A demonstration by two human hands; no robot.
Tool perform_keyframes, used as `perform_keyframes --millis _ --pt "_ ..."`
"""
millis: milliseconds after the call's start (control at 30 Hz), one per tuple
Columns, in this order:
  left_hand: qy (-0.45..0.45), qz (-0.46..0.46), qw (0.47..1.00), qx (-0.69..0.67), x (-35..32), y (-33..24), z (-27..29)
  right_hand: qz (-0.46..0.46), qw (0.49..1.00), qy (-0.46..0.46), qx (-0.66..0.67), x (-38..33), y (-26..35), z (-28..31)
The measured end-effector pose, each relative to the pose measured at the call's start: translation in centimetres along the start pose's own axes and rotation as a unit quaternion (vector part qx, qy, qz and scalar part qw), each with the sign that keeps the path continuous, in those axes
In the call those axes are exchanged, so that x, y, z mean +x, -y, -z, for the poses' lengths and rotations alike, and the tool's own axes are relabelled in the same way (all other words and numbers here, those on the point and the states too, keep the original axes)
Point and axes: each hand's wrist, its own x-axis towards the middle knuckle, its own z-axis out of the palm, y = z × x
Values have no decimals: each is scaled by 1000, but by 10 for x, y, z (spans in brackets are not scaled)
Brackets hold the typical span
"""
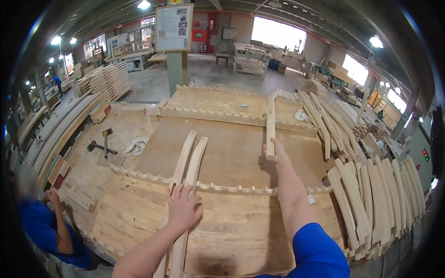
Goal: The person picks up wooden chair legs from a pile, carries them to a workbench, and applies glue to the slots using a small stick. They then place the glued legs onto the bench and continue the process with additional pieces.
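Observation:
My right hand (276,152) is closed around the lower end of a pale wooden chair leg (270,123), which is raised over the far half of the bench and bends near its top. Two more curved wooden legs lie side by side, the left leg (184,157) and the right leg (196,162), across the near notched rail (232,187). My left hand (184,206) rests on these two with its fingers spread, beside an oval slot in the left one. Their near ends run down past my left forearm.
A notched wooden rack (208,97) stands at the bench's far side. Stacked legs (380,199) crowd the right edge, with more behind. Mallets (105,143) and a white rag (137,146) lie at left. A co-worker in a blue shirt (46,231) stands at lower left. A post carries a notice board (174,28).

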Motion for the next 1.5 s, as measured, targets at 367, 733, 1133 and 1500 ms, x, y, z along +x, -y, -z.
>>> perform_keyframes --millis 367,733,1133,1500 --pt "10 -4 1000 -12 2 -1 7 167 916 -53 -361 41 -17 -40" --pt "-1 1 1000 -2 2 1 5 117 758 -122 -630 -27 -1 -41" --pt "4 0 999 -35 1 -2 6 91 688 -103 -712 -72 8 -37" --pt "-46 -7 999 -22 -2 2 0 79 693 -39 -715 -181 -26 -36"
